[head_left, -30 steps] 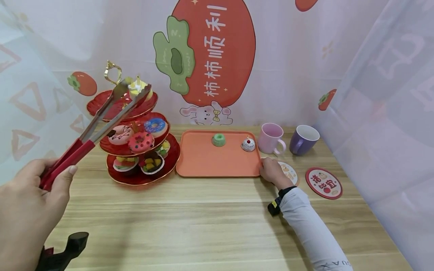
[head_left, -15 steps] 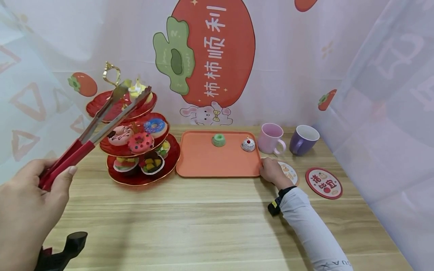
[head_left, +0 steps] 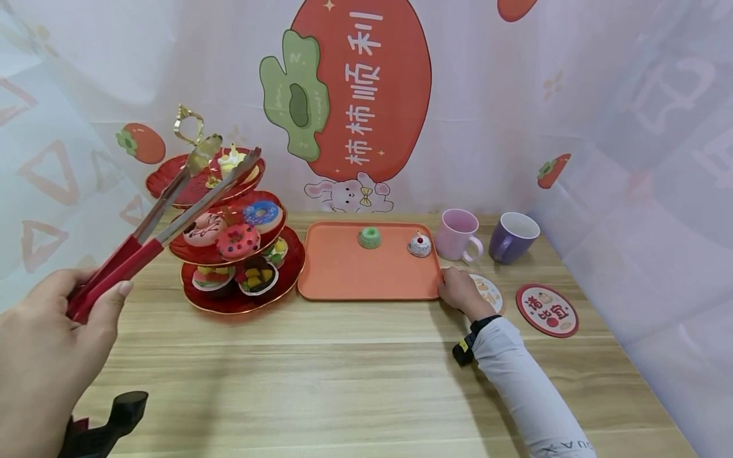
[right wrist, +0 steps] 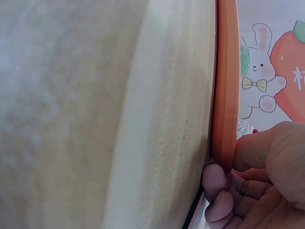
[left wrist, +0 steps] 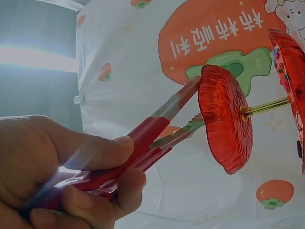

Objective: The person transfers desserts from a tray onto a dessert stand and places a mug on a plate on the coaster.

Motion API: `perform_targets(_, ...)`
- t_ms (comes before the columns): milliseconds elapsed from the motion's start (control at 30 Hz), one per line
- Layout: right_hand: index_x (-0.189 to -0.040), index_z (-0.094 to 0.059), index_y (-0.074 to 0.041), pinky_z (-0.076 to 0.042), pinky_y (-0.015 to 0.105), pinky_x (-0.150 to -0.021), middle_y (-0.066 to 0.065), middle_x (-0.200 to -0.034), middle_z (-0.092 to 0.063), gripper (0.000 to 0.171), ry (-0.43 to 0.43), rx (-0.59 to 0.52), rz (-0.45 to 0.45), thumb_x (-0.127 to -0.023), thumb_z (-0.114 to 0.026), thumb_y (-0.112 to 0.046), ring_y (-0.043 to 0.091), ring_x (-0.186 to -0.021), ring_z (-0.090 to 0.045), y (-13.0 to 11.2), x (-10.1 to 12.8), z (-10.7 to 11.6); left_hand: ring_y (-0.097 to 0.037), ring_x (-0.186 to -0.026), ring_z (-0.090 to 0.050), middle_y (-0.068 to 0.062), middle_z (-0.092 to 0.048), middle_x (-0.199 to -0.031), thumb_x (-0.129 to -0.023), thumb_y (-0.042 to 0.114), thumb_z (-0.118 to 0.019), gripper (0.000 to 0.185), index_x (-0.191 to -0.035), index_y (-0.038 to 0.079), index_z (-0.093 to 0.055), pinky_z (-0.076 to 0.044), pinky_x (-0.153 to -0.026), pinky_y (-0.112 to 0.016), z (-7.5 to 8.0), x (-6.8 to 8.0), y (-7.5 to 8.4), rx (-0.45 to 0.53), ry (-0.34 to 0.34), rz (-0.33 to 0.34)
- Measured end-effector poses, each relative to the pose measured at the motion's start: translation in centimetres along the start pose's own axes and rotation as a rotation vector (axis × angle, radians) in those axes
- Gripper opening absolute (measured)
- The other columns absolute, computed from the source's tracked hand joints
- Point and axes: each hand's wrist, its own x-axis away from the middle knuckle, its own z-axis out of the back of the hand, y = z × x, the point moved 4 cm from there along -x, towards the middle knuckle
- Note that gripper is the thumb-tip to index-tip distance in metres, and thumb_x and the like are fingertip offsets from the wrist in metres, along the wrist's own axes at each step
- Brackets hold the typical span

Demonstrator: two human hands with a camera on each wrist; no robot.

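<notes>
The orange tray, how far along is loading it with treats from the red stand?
Done: a green donut and a silver cupcake sit on the orange tray. In hand: the left hand holds tongs around the yellow cake on the top tier; the right hand grips the tray's edge. Left: the treats on the red stand.

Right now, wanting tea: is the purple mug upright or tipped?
Upright: the purple mug stands on its base on the table, white inside showing.

stand's gold handle [head_left: 189, 124] crowds tongs [head_left: 172, 207] | tray [head_left: 343, 270] middle open
</notes>
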Motion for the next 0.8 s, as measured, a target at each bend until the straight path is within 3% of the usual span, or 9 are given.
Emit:
perform_targets(100,-0.070,-0.055,-0.004,-0.038,0.034,-0.057,0.008,-0.065,-0.052,0.016,0.001,-0.002,-0.004,-0.085,-0.051,0.000,0.024,-0.062,-0.048,0.03,-0.03,0.03,-0.014,-0.051,-0.049,-0.034,-0.056,-0.090,-0.082,0.007,-0.069,0.037,-0.111,-0.013,-0.056,-0.023,-0.040,-0.007,0.30,0.02,0.21,0.032,0.033,-0.037)
perform_targets(233,-0.069,-0.054,-0.004,-0.037,0.034,-0.057,0.008,-0.064,-0.051,0.017,0.000,-0.009,-0.001,-0.085,-0.050,0.000,0.024,-0.061,-0.048,0.02,0.05,0.06,0.014,-0.048,-0.025,-0.031,-0.057,-0.082,-0.080,0.006,-0.071,0.034,-0.106,-0.012,-0.059,-0.026,-0.038,-0.011,0.51,0.25,0.27,0.085,0.056,-0.081)
perform_targets(300,-0.069,-0.054,-0.005,-0.038,0.034,-0.057,0.007,-0.064,-0.051,0.017,0.000,-0.012,-0.002,-0.085,-0.050,0.000,0.024,-0.060,-0.048,0.02,0.09,0.03,0.012,-0.047,-0.028,-0.030,-0.058,-0.080,-0.080,0.008,-0.071,0.034,-0.106,-0.010,-0.060,-0.027,-0.038,-0.011,0.46,0.40,0.27,0.090,0.051,-0.087)
perform_targets(400,-0.068,-0.054,-0.005,-0.038,0.034,-0.057,0.007,-0.063,-0.050,0.017,0.001,-0.017,-0.004,-0.085,-0.050,0.000,0.024,-0.060,-0.048,0.02,0.11,0.01,-0.004,-0.047,-0.040,-0.029,-0.058,-0.081,-0.082,0.012,-0.071,0.035,-0.108,-0.009,-0.059,-0.028,-0.038,-0.010,0.24,0.54,0.23,0.072,0.028,-0.069)
perform_targets(500,-0.068,-0.053,-0.005,-0.037,0.034,-0.057,0.006,-0.062,-0.050,0.018,0.005,-0.016,-0.003,-0.085,-0.050,0.000,0.024,-0.060,-0.047,0.01,0.07,0.00,-0.015,-0.046,-0.041,-0.028,-0.058,-0.083,-0.083,0.015,-0.070,0.037,-0.110,-0.007,-0.059,-0.028,-0.038,-0.010,0.06,0.55,0.12,0.044,0.008,-0.039)
perform_targets(667,-0.067,-0.054,-0.005,-0.038,0.035,-0.057,0.007,-0.062,-0.050,0.018,0.012,-0.009,0.006,-0.084,-0.051,0.000,0.024,-0.061,-0.048,-0.02,0.04,0.00,-0.002,-0.045,-0.035,-0.027,-0.058,-0.081,-0.082,0.016,-0.071,0.037,-0.110,-0.005,-0.060,-0.029,-0.037,-0.012,0.11,0.72,0.24,0.058,0.017,-0.026)
perform_targets(800,-0.067,-0.054,-0.005,-0.039,0.036,-0.058,0.007,-0.064,-0.052,0.018,0.022,-0.002,0.010,-0.084,-0.051,0.000,0.024,-0.062,-0.049,-0.02,0.08,-0.01,-0.002,-0.043,-0.033,-0.023,-0.058,-0.077,-0.082,0.018,-0.072,0.037,-0.110,-0.003,-0.062,-0.028,-0.036,-0.014,0.21,0.95,0.69,0.072,0.023,-0.054)
